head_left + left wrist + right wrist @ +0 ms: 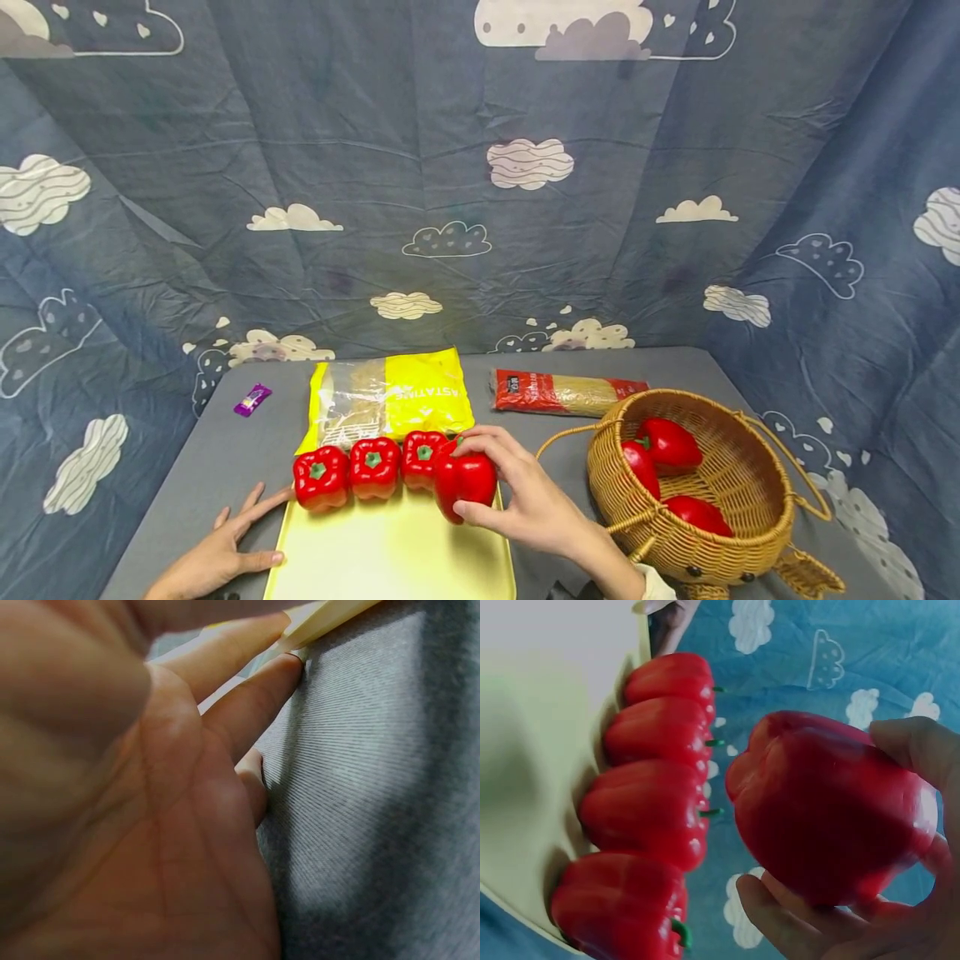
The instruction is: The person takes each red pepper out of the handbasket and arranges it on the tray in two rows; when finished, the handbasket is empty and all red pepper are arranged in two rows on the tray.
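Observation:
My right hand (528, 492) holds a red bell pepper (465, 485) between thumb and fingers, above the right part of a pale yellow tray (390, 546). In the right wrist view that held pepper (825, 810) is apart from a row of several red bell peppers (641, 802) with green stems, standing along the tray's far edge. From the head, the held pepper hides the row's right end; a pepper at the left end (321, 479) shows plainly. My left hand (217, 550) touches the tray's left edge with thumb and forefinger, its fingers extended; the left wrist view shows mostly palm (187, 817).
Right of the tray stands a wicker basket (690, 546) with 3 red peppers (671, 446) inside. Behind the tray lie a yellow pasta bag (427, 387) and a red noodle packet (570, 393). A small purple packet (252, 399) is at the back left.

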`<state>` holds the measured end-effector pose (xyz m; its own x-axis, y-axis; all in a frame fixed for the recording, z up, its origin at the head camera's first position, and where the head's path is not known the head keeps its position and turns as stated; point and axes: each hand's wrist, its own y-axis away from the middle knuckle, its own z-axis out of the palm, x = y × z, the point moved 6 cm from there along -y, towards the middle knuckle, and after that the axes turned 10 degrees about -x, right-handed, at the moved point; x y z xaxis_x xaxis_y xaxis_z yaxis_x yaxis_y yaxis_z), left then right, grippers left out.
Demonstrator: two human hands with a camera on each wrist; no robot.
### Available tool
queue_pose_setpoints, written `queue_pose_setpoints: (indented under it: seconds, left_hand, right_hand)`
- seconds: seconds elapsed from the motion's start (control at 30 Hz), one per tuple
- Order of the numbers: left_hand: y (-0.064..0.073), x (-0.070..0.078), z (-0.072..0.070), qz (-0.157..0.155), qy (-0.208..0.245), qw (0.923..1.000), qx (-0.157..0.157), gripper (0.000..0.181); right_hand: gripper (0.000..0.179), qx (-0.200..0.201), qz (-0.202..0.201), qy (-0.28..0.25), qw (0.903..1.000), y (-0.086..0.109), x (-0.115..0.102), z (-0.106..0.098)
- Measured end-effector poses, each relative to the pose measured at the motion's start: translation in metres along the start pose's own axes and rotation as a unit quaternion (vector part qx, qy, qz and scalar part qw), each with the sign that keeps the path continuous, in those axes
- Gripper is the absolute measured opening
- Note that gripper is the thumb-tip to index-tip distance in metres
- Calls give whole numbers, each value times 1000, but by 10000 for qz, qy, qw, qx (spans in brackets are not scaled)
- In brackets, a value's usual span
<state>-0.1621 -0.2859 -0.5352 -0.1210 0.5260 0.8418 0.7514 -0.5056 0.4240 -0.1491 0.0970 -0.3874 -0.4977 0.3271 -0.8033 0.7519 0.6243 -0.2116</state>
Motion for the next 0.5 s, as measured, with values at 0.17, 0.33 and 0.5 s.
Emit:
queue_pose_setpoints:
  seconds: [0.17, 0.33, 0.5]
  left_hand:
    - [0, -1, 0, 27, 23, 10000, -20, 87]
    - [0, -3, -1, -84, -2, 10000, -38, 87]
    - [-1, -2, -1, -108, 14, 9999, -32, 88]
  right_hand:
    - [41, -92, 174, 2, 9998, -5, 4, 10]
    - [42, -259, 209, 257, 9991, -11, 4, 20]
    - [42, -444, 138, 638, 9969, -20, 1, 32]
